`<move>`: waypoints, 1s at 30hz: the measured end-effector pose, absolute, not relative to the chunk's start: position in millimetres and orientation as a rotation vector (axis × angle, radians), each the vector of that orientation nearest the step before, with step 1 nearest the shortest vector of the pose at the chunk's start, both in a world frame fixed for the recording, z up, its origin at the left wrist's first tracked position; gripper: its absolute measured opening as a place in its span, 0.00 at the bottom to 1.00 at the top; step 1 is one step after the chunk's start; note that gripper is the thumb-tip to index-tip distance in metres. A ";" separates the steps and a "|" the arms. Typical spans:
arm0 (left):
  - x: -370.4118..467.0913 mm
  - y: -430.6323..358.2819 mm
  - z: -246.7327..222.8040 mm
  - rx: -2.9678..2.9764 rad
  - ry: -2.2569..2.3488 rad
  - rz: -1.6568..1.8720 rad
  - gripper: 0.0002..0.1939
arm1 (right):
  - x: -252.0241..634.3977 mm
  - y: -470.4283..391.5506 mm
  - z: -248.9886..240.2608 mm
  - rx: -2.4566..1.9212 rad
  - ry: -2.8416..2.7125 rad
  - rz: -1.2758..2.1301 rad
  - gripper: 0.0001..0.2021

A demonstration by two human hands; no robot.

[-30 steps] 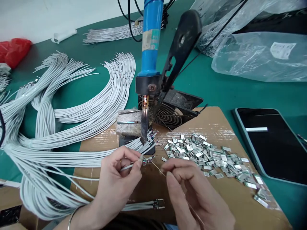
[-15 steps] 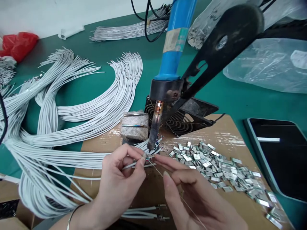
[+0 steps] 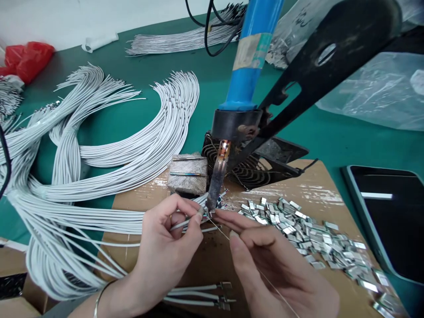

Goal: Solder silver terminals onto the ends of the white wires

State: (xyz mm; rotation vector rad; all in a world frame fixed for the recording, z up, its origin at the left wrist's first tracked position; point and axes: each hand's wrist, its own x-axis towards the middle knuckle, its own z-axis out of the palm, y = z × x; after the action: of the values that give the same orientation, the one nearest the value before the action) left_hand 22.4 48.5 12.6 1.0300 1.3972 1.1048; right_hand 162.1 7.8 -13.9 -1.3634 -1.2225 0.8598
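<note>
My left hand [image 3: 165, 247] pinches a white cable [image 3: 180, 225] between thumb and fingertips, its end just under the tip of a soldering iron [image 3: 217, 183]. Between thumb and fingers of my right hand [image 3: 281, 269] runs a thin solder wire [image 3: 218, 228], its end at the cable end. My right fingertips also touch a small metal connector [image 3: 212, 213] there, partly hidden by the fingers. Whether the iron tip touches the joint I cannot tell. Below my hands lie several white cables [image 3: 195, 294] with metal connectors on their ends.
A black bracket [image 3: 298, 84] holds the blue-handled iron above a fan [image 3: 255, 168]. Loose metal connectors [image 3: 308, 234] are heaped on the cardboard [image 3: 298, 190] at right, beside a phone [image 3: 391, 221]. White cable bundles [image 3: 132, 185] fill the left. A wrapped block [image 3: 188, 176] stands behind my left hand.
The view has shifted slightly, so the iron and phone appear further right. My hands have brought the cable end and connector up closer to the iron tip. Both grips stay the same.
</note>
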 end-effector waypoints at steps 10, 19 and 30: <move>22.1 46.5 6.6 0.984 1.339 1.167 0.07 | 158.4 12.0 -12.6 -1.340 -1.190 0.899 0.08; 25.0 52.8 13.6 1.008 1.405 1.123 0.06 | 160.6 10.2 -11.6 -1.316 -1.149 0.877 0.09; 23.0 53.1 14.3 1.085 1.438 1.095 0.07 | 157.0 14.0 -10.7 -1.313 -1.127 0.891 0.09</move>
State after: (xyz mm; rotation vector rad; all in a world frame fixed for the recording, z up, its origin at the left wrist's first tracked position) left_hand 23.0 53.1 14.3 1.0852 1.4385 1.0949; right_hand 157.0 14.0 -10.7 -1.3126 -1.1273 0.8907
